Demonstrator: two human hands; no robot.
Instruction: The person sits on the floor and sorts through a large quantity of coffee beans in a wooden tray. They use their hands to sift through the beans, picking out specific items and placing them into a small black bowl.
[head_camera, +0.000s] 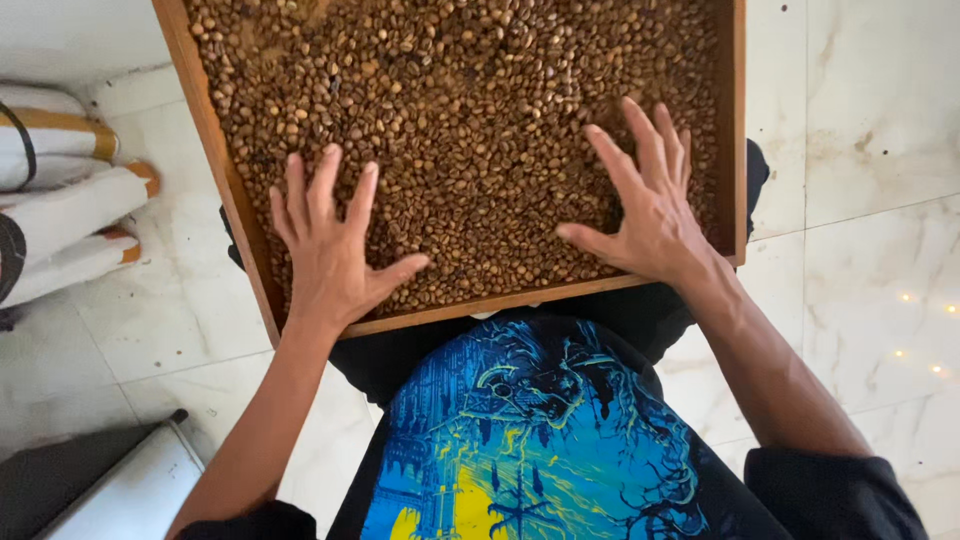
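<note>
A wooden tray (213, 140) rests on my lap, filled with a layer of brown coffee beans (470, 110). My left hand (325, 245) lies flat on the beans near the tray's near-left corner, fingers spread. At the near-right part of the tray, my right hand (645, 205) presses on the beans, fingers spread as well. Neither hand holds anything.
I wear a black shirt with a blue and yellow print (530, 440). White sacks with orange-trimmed edges (70, 200) lie on the marble floor (870, 150) to the left. A white and dark object (120, 490) sits at the bottom left.
</note>
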